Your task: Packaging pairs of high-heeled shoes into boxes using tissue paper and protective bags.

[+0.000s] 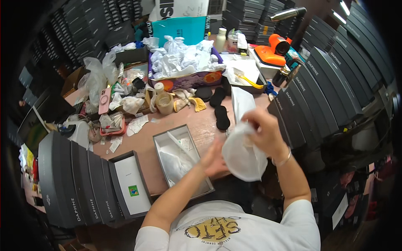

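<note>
My right hand (266, 130) is raised over the table's right side, its fingers closed on the upper part of a white translucent bag (243, 157). The bag hangs down in front of me; what is inside it, if anything, cannot be made out. Close against the bag's left side is my left hand (214, 159), fingers stretched out, slightly blurred and partly covered by the bag. Under my left forearm lies an open grey box (156, 144), tilted on the table. Inside it sit a thing wrapped in clear plastic (171, 162) and a white paper strip (178, 141).
Dark shoe boxes (63, 180) stand in a row at left, and more (314, 88) at right. A purple carton (188, 81) of crumpled white paper sits at the back. Black round pads (222, 117), a jar (164, 102) and an orange device (270, 54) surround the workspace.
</note>
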Demonstrator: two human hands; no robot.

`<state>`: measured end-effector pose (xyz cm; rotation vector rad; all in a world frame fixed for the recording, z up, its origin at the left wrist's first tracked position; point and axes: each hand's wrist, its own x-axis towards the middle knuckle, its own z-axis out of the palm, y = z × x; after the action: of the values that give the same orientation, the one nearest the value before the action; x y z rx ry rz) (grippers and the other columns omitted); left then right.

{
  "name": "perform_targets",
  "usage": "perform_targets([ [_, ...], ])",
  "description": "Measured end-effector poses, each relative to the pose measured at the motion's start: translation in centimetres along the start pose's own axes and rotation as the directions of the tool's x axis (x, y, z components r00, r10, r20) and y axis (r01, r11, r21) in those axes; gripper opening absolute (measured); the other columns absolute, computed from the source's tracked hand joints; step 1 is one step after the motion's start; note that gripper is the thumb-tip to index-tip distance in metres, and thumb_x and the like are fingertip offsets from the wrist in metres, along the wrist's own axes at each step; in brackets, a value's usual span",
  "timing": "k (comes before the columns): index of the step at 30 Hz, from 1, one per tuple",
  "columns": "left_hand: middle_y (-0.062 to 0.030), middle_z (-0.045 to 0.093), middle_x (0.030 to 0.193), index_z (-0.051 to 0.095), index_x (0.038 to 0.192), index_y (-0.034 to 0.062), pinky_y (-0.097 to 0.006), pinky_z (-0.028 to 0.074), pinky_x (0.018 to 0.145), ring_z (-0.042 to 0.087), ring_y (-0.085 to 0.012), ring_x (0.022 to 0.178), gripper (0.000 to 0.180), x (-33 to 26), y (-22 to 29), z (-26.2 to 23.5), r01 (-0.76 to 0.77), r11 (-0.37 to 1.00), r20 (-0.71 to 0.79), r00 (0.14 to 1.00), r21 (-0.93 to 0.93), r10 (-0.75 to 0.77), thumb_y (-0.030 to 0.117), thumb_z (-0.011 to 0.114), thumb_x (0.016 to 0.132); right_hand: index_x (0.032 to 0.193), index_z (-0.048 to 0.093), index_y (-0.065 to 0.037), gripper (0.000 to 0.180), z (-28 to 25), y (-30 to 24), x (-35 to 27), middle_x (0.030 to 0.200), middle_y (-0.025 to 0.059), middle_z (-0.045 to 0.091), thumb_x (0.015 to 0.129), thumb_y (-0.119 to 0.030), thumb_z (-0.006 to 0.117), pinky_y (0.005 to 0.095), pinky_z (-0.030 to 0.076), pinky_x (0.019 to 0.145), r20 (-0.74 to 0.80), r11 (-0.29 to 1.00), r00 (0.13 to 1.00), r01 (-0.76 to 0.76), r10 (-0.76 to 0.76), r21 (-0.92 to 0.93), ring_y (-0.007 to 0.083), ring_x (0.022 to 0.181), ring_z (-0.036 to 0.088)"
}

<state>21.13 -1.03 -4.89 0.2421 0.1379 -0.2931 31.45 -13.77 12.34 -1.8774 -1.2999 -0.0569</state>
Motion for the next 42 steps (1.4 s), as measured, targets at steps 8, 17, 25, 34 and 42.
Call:
perform_targets([
  [8,-0.0110,0.064,0.109,0.044,0.135,0.0088,-0.034,0.054,0.077,0.064,-0.0199,0.096,0.072,-3.9,-0.2,1.2,-0.235,0.485,-0.077,0.838,0.842,0.540,0.016,0.078,0.072,0.119,0.055,-0.002,0.053,-0.6,2.0,-12.6,0.111,0.0131,0.060,0.070,-0.008,0.076,0.0330,0.050,0.081,0.574,0.662,0.813,-0.376,-0.100,0.649,0.0249,0.100,0.060],
  [17,-0.0113,0.061,0.107,0.027,0.147,0.0112,-0.037,0.045,0.093,0.058,-0.0235,0.104,0.092,-3.0,2.9,4.0,-0.575,0.247,0.066,0.468,0.780,0.881,-0.001,0.073,0.069,0.133,0.047,0.001,0.070,-0.1,-0.2,-11.4,0.122,0.0131,0.059,0.072,-0.010,0.080,0.0327,0.043,0.097,0.077,0.713,0.884,-0.420,0.460,0.561,0.0197,0.113,0.056],
  [25,-0.0146,0.055,0.127,0.048,0.126,0.0011,-0.046,0.048,0.094,0.056,-0.0286,0.114,0.042,-5.7,0.0,-5.1,-0.658,0.735,-0.691,0.456,0.163,0.561,0.031,0.034,0.100,0.130,0.049,0.000,0.065,17.1,2.2,-9.9,0.117,0.0204,0.058,0.073,-0.011,0.077,0.0399,0.045,0.093,0.154,0.996,0.985,-0.083,0.078,0.027,0.0372,0.111,0.055],
  [34,-0.0157,0.044,0.137,0.041,0.133,-0.0017,-0.040,0.037,0.104,0.045,-0.0286,0.126,0.046,-17.2,-2.5,-6.7,-0.366,0.366,-0.339,0.138,0.855,0.931,0.014,0.056,0.093,0.142,0.034,-0.006,0.073,16.4,2.4,-8.1,0.143,0.0224,0.034,0.081,-0.028,0.069,0.0528,0.025,0.109,0.478,0.995,0.877,-0.087,0.050,0.054,0.0406,0.133,0.032],
  [42,-0.0252,0.058,0.104,0.052,0.110,-0.0043,-0.045,0.048,0.081,0.057,-0.0446,0.093,0.039,-27.5,-2.5,-12.1,0.708,-0.002,-0.201,0.204,0.707,0.958,0.014,0.068,0.080,0.143,0.035,-0.008,0.066,21.0,2.8,-8.0,0.148,0.0180,0.032,0.088,-0.031,0.061,0.0572,0.020,0.110,0.558,0.864,0.830,0.273,0.011,-0.424,0.0396,0.138,0.025],
])
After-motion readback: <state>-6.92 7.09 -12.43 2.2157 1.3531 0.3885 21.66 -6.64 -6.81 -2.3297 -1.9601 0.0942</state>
